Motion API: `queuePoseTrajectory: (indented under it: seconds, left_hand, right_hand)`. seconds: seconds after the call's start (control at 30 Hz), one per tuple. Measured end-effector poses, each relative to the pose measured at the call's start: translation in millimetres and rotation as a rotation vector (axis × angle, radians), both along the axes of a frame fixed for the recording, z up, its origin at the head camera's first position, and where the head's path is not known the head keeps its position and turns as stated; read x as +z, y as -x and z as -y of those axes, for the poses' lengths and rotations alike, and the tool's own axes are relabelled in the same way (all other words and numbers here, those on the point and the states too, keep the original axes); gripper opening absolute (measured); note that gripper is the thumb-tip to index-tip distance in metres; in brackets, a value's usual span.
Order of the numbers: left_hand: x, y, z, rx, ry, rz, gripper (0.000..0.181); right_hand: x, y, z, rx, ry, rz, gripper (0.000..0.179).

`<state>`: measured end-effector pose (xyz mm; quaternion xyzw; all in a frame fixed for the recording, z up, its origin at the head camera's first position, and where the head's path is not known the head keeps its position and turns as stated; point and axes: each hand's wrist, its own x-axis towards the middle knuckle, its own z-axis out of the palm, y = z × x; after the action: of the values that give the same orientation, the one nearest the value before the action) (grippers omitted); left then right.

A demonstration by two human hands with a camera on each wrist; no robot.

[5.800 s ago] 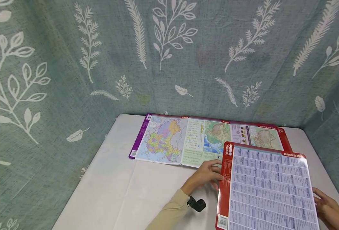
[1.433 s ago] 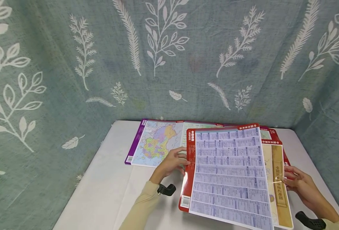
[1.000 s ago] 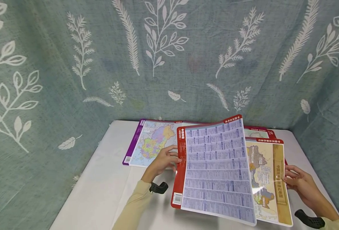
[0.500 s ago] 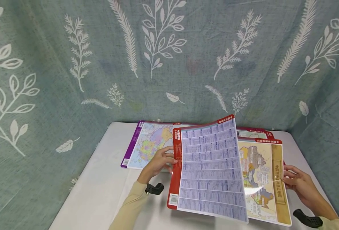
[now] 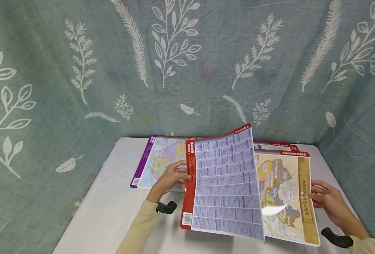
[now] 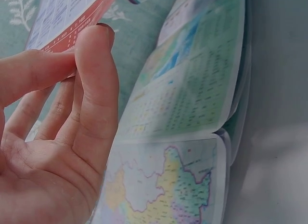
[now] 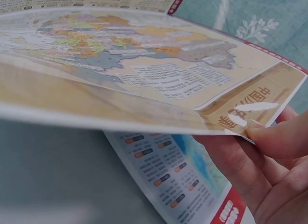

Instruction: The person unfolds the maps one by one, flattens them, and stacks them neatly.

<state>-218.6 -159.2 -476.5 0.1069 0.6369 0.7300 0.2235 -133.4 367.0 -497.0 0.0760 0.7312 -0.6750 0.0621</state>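
A glossy folding map is held up over the table by both hands. Its lavender panel of printed columns (image 5: 227, 183), red along the left side, curves up in front of a tan panel with a coloured map (image 5: 283, 197). My left hand (image 5: 170, 178) pinches the red edge between thumb and fingers; the left wrist view shows the same hand (image 6: 62, 123) gripping that edge (image 6: 89, 17). At the right, my right hand (image 5: 330, 201) pinches the tan panel's outer edge, thumb on top in the right wrist view. The lavender panel hides part of the tan one.
Behind the held map, another unfolded map (image 5: 162, 162) with a purple left end lies along the back of the white table (image 5: 111, 201). Patterned green curtain (image 5: 181, 70) hangs at the back and both sides. A black strap device (image 5: 166, 207) sits on the left wrist.
The lavender panel has swung left with my left hand, uncovering the tan panel. My right hand keeps hold of the tan edge. Earlier, the lavender panel lay farther right with no tan showing.
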Motion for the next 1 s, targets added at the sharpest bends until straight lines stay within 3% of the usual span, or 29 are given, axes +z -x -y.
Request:
queuePoseTrajectory:
  seconds: [0.2, 0.43, 1.0]
  left_hand:
    - [0.3, 0.6, 8.1, 0.011, 0.001, -0.014, 0.050]
    - [-12.6, 8.6, 15.2, 0.028, 0.026, -0.030, 0.054]
    - [-12.9, 11.0, 24.1, 0.064, 0.019, -0.039, 0.048]
  right_hand:
    - [3.3, 3.2, 1, 0.007, -0.039, -0.001, 0.029]
    - [7.1, 2.8, 2, 0.007, -0.024, -0.025, 0.030]
    - [8.5, 1.5, 3, -0.010, -0.051, -0.042, 0.028]
